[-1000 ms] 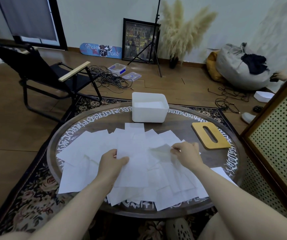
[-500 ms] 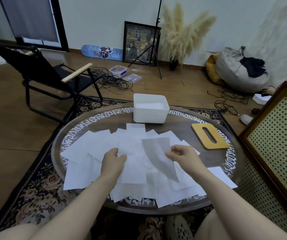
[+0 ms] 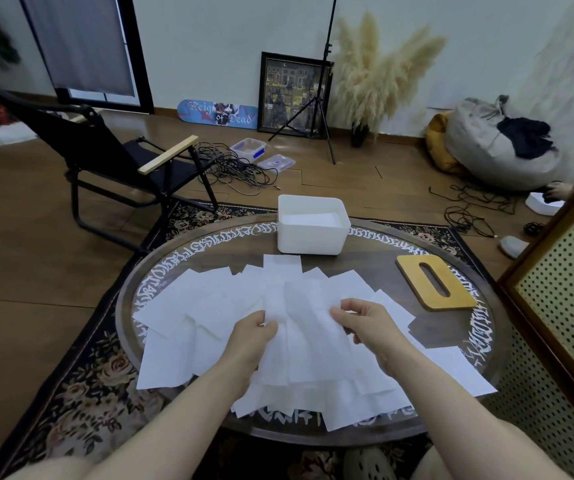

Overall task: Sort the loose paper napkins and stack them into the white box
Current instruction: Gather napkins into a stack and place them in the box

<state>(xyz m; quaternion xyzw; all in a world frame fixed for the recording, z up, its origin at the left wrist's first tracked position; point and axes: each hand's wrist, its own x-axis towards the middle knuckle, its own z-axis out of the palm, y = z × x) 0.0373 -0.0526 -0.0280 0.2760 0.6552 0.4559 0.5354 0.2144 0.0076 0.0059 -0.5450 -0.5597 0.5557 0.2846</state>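
Over the table, left hand and right hand apparently pinch one napkin between them.

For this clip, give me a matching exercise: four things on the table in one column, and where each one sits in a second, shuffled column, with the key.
Things:
1. white box
2. wooden slotted lid
3. loose napkins
4. napkin held by both hands

Places:
A. spread across the near half of the table
B. at the far edge of the table, middle
C. lifted over the pile, pinched at its sides by the left hand and the right hand
D. flat on the right side of the table, apart from the box

Pairs: 1-B, 2-D, 3-A, 4-C
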